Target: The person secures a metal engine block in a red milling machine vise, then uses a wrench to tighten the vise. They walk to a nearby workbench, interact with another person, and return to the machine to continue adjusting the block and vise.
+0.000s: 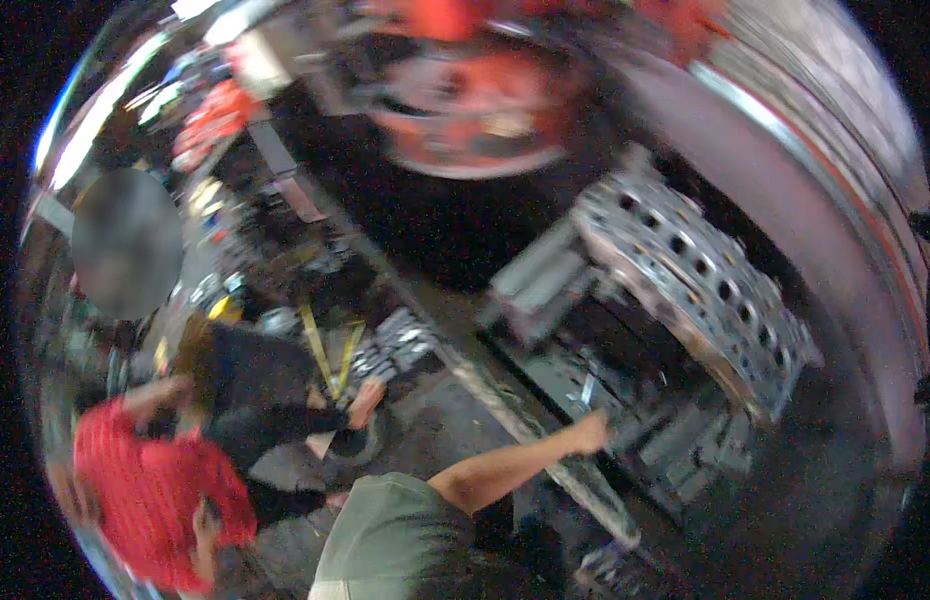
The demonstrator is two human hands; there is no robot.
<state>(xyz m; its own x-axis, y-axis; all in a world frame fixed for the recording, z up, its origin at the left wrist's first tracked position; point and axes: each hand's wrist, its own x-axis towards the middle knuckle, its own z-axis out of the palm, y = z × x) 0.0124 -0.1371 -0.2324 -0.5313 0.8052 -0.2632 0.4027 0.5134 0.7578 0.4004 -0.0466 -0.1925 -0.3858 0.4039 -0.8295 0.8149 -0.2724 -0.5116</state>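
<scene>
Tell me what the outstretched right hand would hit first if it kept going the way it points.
Probably the dark metal parts under the grey engine block: the right hand points up-right at them. Blur hides depth and grip.

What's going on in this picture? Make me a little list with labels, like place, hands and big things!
place: a cluttered, blurry workshop
right hand: stretched out, at dark metal parts below the block; grip too blurred to tell
left hand: not seen
big thing: grey metal engine block with rows of round holes, tilted
above: red-orange machine
nearby: person in a red shirt, lower left, beside a person in dark clothes
also: yellow strap
</scene>
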